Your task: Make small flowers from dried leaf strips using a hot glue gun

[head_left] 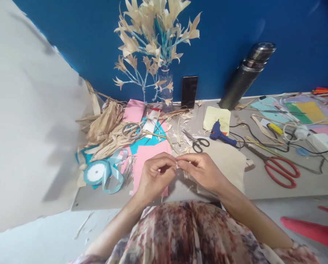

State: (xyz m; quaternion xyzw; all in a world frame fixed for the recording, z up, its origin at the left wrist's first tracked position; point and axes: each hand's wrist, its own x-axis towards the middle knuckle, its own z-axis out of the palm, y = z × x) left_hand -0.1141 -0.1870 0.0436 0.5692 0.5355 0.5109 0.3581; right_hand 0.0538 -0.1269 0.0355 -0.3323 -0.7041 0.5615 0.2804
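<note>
My left hand [159, 176] and my right hand [201, 169] meet fingertip to fingertip above the front of the table. Both are closed in a pinch around something small and pale, mostly hidden by the fingers; I cannot tell what it is. Under my left hand lies pink paper [142, 165]. A sheet of cream material [227, 157] extends beneath and beyond my right hand. Just past the fingertips rest small black-handled scissors [198, 142], partly opened. A blue glue gun [221, 135] lies farther right on a pale yellow paper [217, 114].
Light-blue ribbon on a spool [95, 172] and dried husks [106, 124] crowd the left. A bottle [166, 91] holding husk flowers [158, 40], a phone [189, 92] and a dark flask [245, 79] stand against the wall. Red-handled scissors [281, 170], cords and a power strip [323, 146] occupy the right.
</note>
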